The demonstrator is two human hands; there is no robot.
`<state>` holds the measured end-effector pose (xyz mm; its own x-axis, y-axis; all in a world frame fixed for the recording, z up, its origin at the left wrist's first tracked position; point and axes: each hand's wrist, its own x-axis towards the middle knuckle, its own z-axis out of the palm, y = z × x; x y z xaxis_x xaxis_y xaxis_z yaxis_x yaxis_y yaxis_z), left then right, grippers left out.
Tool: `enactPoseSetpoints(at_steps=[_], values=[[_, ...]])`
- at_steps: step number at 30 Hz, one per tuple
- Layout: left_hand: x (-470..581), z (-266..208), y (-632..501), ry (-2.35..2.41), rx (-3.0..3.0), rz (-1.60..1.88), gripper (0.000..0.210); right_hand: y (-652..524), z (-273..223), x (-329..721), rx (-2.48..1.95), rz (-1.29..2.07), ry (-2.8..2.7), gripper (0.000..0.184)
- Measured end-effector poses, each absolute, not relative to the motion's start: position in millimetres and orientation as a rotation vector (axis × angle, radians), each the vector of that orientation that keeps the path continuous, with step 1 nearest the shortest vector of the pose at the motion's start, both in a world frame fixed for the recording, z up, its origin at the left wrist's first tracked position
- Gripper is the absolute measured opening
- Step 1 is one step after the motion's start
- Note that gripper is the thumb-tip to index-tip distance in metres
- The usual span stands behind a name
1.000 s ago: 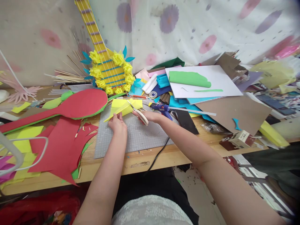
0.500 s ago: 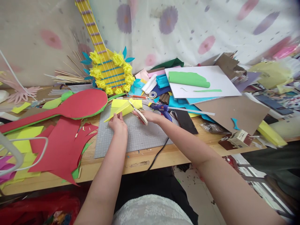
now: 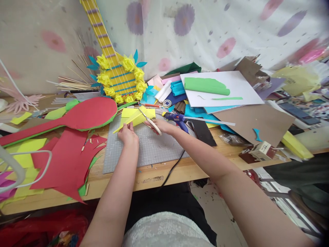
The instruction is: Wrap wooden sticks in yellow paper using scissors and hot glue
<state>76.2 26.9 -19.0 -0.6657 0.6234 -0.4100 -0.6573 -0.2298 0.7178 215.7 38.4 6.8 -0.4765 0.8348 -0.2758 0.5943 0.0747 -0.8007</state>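
My left hand (image 3: 128,133) pinches the near end of a folded yellow paper strip (image 3: 130,120) above the grey cutting mat (image 3: 151,151). My right hand (image 3: 159,126) is closed around the pale handles of a pair of scissors (image 3: 152,122). Its blades reach up and left to the yellow paper; whether they are parted is too small to make out. Another yellow sheet (image 3: 125,112) lies behind the strip on the mat. To the right of my right hand rests a blue glue gun (image 3: 178,119) with a long translucent glue stick in it.
A red guitar-shaped cutout (image 3: 91,113) and red paper scraps (image 3: 64,161) lie left. A yellow paper guitar (image 3: 120,79) with yellow flowers leans at the back. Green paper (image 3: 205,85) lies on a white board (image 3: 244,89). A black phone-like slab (image 3: 204,132) and a carton (image 3: 262,151) are right.
The scissors have shifted slightly along the yellow paper, their tips now farther up and left. My left hand keeps its pinch on the strip. The whole view has moved slightly.
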Motion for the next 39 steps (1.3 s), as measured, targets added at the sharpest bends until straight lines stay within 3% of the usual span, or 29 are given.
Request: enactPoseSetpoints(at_steps=[7, 15, 25, 39], values=[[67.0, -16.5, 29.1, 1.056, -0.116, 1.984, 0.015, 39.2, -0.7, 226.5, -1.319, 1.551, -1.980, 0.054], [44.9, -11.9, 33.2, 1.043, 0.126, 1.840, 0.020, 39.1, 24.4, 269.2, -1.168, 1.912, -2.247, 0.053], [30.3, -11.9, 28.5, 1.141, 0.406, 1.696, 0.020, 36.9, 26.4, 272.8, -1.173, 1.912, -2.473, 0.049], [31.9, -6.5, 28.6, 1.165, 0.361, 1.599, 0.020, 38.2, 34.0, 261.0, -1.195, 1.829, -2.514, 0.045]])
